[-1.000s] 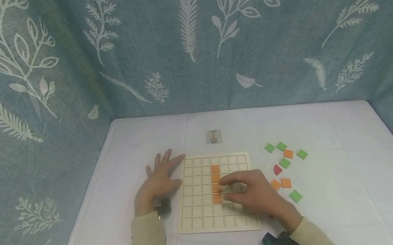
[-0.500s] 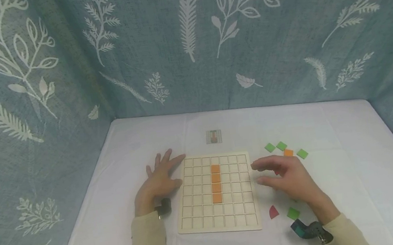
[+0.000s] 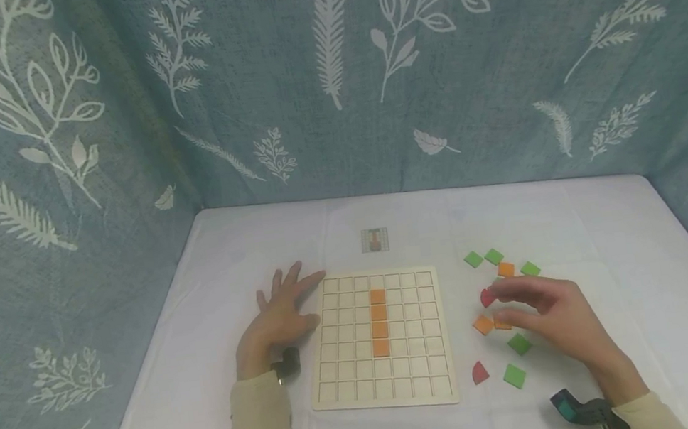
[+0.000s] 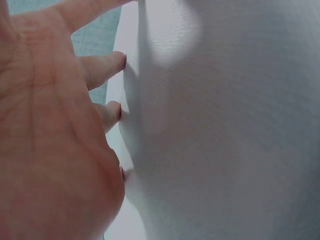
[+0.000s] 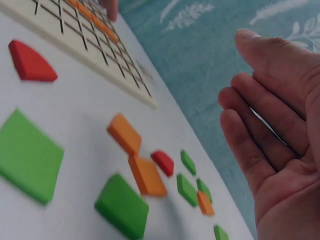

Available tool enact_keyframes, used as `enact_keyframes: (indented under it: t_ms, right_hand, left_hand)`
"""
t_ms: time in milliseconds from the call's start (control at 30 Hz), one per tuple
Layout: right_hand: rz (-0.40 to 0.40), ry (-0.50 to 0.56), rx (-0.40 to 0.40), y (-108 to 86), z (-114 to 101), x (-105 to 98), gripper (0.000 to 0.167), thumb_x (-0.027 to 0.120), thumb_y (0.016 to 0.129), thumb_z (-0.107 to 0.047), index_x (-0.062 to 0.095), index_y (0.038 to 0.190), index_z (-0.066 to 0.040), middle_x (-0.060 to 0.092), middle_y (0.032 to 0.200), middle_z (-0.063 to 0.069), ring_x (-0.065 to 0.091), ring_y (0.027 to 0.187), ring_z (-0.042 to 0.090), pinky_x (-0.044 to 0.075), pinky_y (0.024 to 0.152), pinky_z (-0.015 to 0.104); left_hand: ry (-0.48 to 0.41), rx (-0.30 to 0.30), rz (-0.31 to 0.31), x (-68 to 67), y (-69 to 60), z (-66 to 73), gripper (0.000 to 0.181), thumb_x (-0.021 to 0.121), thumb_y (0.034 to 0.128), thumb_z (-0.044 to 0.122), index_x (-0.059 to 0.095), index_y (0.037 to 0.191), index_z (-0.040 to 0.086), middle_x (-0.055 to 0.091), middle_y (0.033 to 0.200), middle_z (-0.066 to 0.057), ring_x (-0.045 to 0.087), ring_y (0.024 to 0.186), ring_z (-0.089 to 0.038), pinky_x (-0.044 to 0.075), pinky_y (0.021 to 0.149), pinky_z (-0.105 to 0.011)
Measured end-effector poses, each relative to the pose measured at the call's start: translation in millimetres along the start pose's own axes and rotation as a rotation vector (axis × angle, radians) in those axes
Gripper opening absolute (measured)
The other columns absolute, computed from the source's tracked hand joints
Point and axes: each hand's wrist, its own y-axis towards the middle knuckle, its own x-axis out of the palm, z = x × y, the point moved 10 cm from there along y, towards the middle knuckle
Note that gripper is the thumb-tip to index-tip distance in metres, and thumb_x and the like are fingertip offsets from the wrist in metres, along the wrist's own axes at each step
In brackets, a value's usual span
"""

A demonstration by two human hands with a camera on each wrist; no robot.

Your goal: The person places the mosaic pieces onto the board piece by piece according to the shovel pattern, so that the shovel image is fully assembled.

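Square pale wooden board [image 3: 363, 349], its face cut into a grid, is lying between the two grips. To its left, the left grip [image 3: 276, 323], a bare hand in a beige sleeve [image 3: 259, 425], is resting on the white surface [image 3: 647, 320] with its fingers spreading straight; its index fingertip and thumb are reaching the board's left edge. To the right of this grip, four flat orange square tiles [image 3: 379, 312] are sitting in one column on the board. Beyond the board, ahead of and between both grips, a small rectangular card [image 3: 375, 240] with a grid print is lying flat.

Farther right, on the near side of the right grip's fingertips, a red quarter-circle tile [image 3: 480, 372] is lying near two green square tiles [image 3: 514, 375]. Two loose orange square tiles [image 3: 483, 325] are lying by its thumb, which is partly covering one; another red quarter-circle tile [image 3: 486, 297] is showing at its index fingertip. Past its fingers, more green square tiles [image 3: 474, 259] are surrounding one orange tile [image 3: 505, 269].

Farthest right, the right grip [image 3: 556, 311] is hovering, its bare palm showing and its fingers curving, leaving a gap to the thumb.
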Motion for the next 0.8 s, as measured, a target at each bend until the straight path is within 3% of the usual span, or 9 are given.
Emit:
enact_keyframes:
  t_ms: [200,800]
  right_hand:
    - [0.040,-0.127,0.046,-11.4,13,-13,0.038,0.089,0.089,-0.006,0.079,0.126,-0.010,0.083,0.119,0.006,0.073,0.114,-0.005,0.053,0.103,0.009]
    - [0.037,-0.242,0.134,-21.2,37,-11,0.038,0.091,0.089,-0.014,0.081,0.125,-0.017,0.084,0.119,-0.001,0.070,0.113,-0.011,0.049,0.099,0.002]
  left_hand:
    - [0.005,0.002,-0.001,0.2,0.1,-1.1,0.083,0.067,0.0896,0.008,0.044,0.169,0.021,0.006,0.185,-0.019,-0.013,0.169,-0.049,-0.018,0.128,-0.077]
    - [0.003,0.014,0.004,0.1,-0.7,0.0,0.083,0.067,0.0897,0.009,0.045,0.169,0.020,0.007,0.185,-0.020,-0.013,0.168,-0.051,-0.018,0.126,-0.079]
